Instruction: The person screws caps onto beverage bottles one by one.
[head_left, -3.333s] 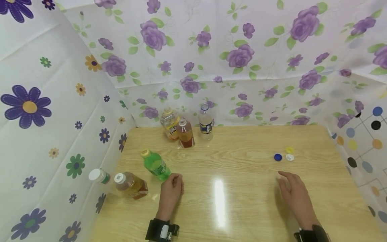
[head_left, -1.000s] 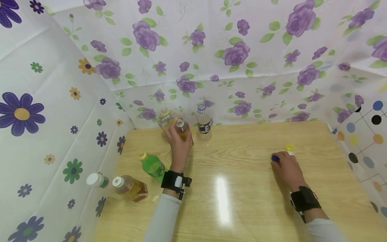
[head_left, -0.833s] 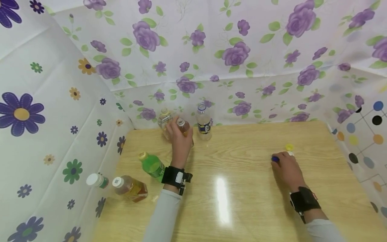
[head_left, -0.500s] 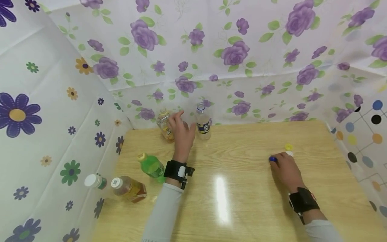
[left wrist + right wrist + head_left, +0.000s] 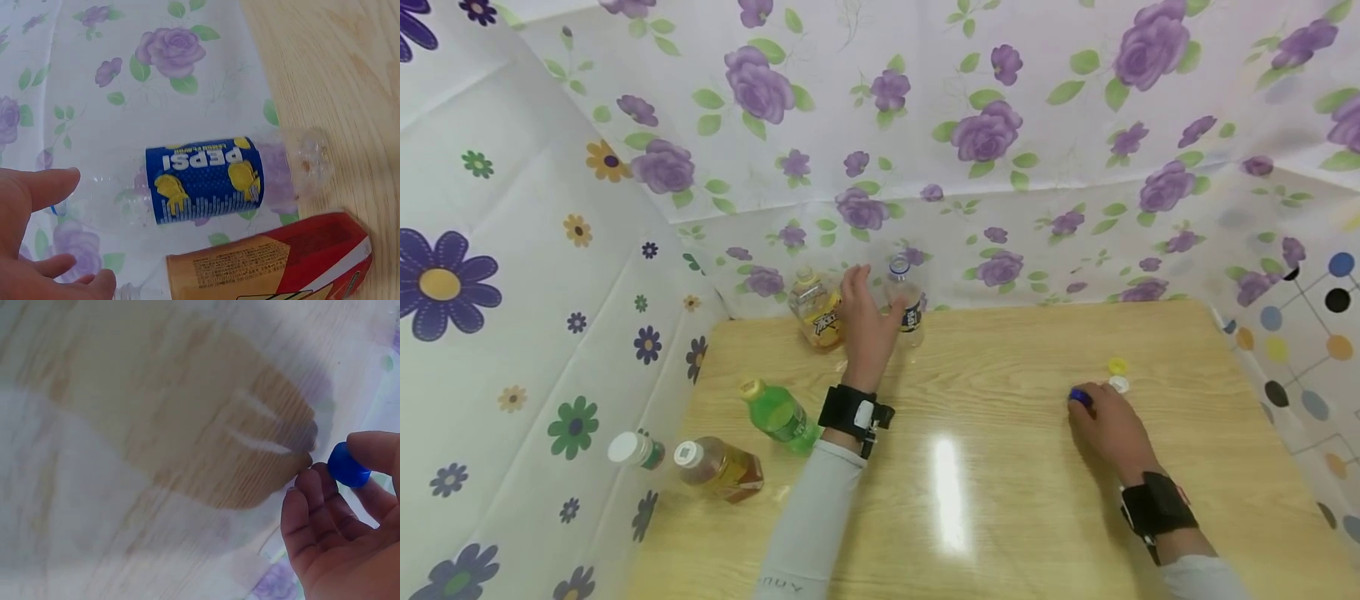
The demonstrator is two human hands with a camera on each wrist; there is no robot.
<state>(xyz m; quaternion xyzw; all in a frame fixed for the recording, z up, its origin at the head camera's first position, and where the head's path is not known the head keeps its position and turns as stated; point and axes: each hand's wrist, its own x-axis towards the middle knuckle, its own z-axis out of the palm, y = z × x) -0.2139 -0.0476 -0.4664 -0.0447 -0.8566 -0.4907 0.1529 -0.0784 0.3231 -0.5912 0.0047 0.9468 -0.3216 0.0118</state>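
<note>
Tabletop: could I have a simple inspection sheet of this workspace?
Surface: pale wood-grain tabletop, glare streak.
Job's things: clear plastic bottle with blue label, uncapped; round blue plastic cap.
Clutter: round yellow plastic cap, round white plastic cap, green plastic bottle, amber white-capped plastic bottle, others.
Hands: left hand, thumb and fingers apart, near the clear bottle, touch unclear; right hand pinches the blue cap.
Cables: nothing seen.
Surroundings: white sheeting with purple flowers.

blu cap point(image 5: 347, 466), blu/ylw-label btl point(image 5: 205, 180), purp-flwr cloth point(image 5: 917, 171)

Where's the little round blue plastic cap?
In the head view, the blue cap is on the right, pinched in the person's right hand, near the round white plastic cap.
</note>
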